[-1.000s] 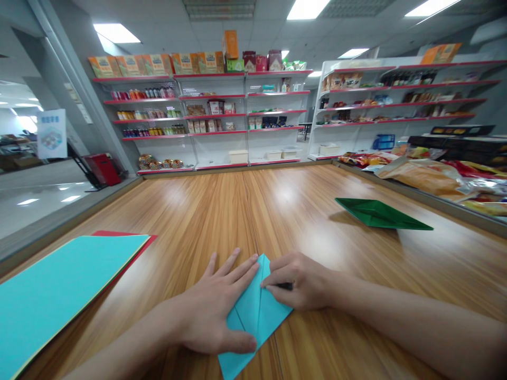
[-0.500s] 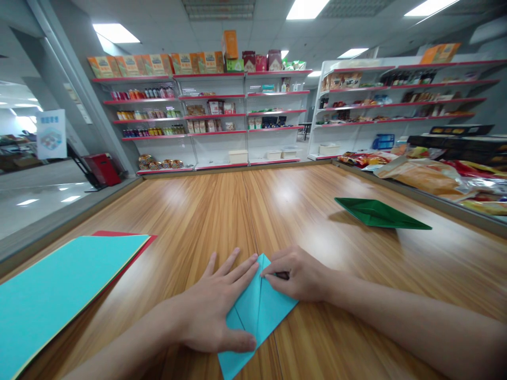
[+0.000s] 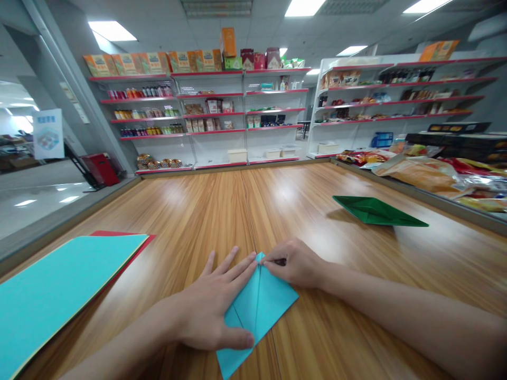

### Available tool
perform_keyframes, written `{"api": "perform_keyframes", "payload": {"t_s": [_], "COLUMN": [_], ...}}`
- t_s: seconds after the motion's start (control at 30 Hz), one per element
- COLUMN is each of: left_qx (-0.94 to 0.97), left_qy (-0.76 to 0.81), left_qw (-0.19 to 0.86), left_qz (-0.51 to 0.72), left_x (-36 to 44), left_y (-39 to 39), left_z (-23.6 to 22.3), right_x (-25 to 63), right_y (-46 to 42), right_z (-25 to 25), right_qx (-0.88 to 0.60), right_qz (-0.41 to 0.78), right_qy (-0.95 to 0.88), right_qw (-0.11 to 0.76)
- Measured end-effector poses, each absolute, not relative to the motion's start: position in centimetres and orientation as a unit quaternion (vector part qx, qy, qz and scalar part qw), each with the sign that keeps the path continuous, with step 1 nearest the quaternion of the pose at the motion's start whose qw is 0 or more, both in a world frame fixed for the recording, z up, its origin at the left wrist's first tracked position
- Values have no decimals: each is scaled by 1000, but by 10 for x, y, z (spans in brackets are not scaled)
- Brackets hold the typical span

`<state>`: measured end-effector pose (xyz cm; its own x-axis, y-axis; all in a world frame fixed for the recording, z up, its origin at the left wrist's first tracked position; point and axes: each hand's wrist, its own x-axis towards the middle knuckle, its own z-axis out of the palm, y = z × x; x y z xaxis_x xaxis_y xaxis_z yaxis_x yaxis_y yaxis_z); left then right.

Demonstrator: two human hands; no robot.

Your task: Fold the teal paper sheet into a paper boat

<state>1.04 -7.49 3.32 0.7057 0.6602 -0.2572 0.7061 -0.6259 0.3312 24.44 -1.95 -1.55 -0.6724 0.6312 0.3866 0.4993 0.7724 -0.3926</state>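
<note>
A folded turquoise paper (image 3: 257, 311) with a pointed far tip lies on the wooden table (image 3: 222, 211) just in front of me. My left hand (image 3: 216, 306) lies flat on its left half, fingers spread and stretched toward the tip, thumb across the lower part. At the tip, my right hand (image 3: 295, 262) has its fingers curled and pinched down on the right fold edge.
A stack of coloured sheets (image 3: 59, 287), turquoise on top with red beneath, lies at the near left. A folded green paper shape (image 3: 376, 211) rests at the right. Snack bags (image 3: 423, 174) fill a bin along the right edge. Store shelves (image 3: 209, 116) stand behind.
My right hand has slid along the right fold from the paper's middle up to its far tip. The left hand has stayed flat on the paper.
</note>
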Motion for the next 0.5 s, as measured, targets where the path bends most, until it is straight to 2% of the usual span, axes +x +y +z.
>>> {"api": "perform_keyframes", "payload": {"t_s": [0.23,0.5], "left_qx": [901,900], "left_qy": [378,383], "left_qw": [207,204], "left_qz": [-53,-48], "left_x": [8,8], "left_y": [-75,-75], "left_z": [31,29], "right_x": [245,245], "right_y": [-14,-14], "right_z": [-14,-14], "right_qx": [-393,-398], "right_qz": [109,97], "right_qy": [-881,-883], "right_qw": [239,229]}}
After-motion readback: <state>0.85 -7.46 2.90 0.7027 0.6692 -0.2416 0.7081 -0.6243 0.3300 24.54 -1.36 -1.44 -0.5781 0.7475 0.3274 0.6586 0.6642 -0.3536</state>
